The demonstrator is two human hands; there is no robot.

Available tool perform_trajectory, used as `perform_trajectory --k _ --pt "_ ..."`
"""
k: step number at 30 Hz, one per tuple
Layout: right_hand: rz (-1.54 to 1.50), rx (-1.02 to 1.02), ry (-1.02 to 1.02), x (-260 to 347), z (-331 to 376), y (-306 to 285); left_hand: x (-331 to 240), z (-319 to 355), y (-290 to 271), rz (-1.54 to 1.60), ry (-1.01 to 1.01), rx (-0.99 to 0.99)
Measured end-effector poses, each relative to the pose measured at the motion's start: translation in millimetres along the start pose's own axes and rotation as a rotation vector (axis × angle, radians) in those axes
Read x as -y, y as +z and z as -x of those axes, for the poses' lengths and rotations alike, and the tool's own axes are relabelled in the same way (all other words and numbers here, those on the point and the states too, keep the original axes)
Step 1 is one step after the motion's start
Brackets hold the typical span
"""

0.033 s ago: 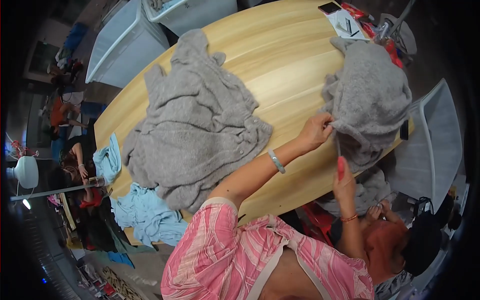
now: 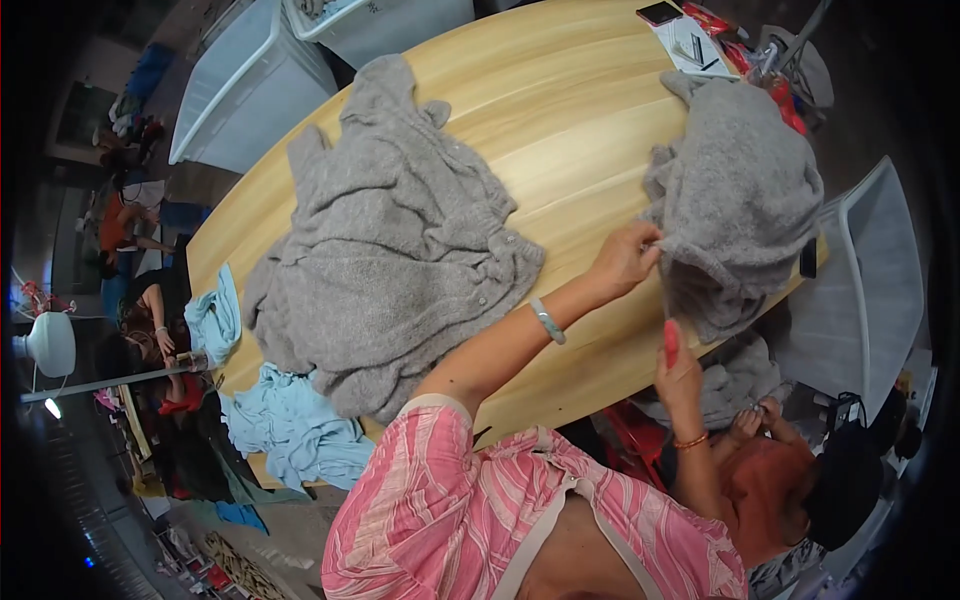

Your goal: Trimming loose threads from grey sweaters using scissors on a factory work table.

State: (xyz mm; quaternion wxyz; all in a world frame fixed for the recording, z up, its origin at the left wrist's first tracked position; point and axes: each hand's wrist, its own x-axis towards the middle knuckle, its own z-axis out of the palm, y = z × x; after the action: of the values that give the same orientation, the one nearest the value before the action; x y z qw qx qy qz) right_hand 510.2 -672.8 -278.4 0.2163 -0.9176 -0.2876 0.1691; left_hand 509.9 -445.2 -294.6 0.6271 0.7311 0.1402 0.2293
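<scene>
Rounded red handle (image 2: 671,342) shifted left, near fuzzy, bunched grey garment (image 2: 742,165).

Clock from table centre. On table (image 2: 575,150): left garment (image 2: 390,240) at 9, right garment (image 2: 745,180) between 2 and 3, phone (image 2: 658,14) at 1, beside papers (image 2: 683,40), pen (image 2: 709,65) on papers. Cloth heap (image 2: 295,425) at 8, smaller cloth (image 2: 215,320) between 8 and 9, both at table edge. Off table: first bin (image 2: 240,110) at 10, second bin (image 2: 400,28) at 11, third bin (image 2: 860,300) past right garment at 3. Left hand (image 2: 627,260) at 3, touching right garment; right hand (image 2: 680,378) between 4 and 5.
</scene>
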Motion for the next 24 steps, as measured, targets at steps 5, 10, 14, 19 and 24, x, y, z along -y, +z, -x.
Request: perform_trajectory --k 5,10,14,19,24 --pt "-0.086 0.140 0.004 24 22 14 32 47 -79 -0.938 -0.020 -0.255" --pt "-0.056 0.175 -0.156 47 19 9 89 114 -187 -1.043 -0.399 -0.135" --pt "-0.001 0.212 -0.235 76 15 16 80 143 -235 -0.787 -0.271 -0.279" --pt "0.002 0.215 -0.276 90 13 24 -27 179 -278 -0.761 -0.184 -0.268" --pt "-0.056 0.246 -0.231 95 6 36 -63 203 -282 -0.951 -0.397 0.114"
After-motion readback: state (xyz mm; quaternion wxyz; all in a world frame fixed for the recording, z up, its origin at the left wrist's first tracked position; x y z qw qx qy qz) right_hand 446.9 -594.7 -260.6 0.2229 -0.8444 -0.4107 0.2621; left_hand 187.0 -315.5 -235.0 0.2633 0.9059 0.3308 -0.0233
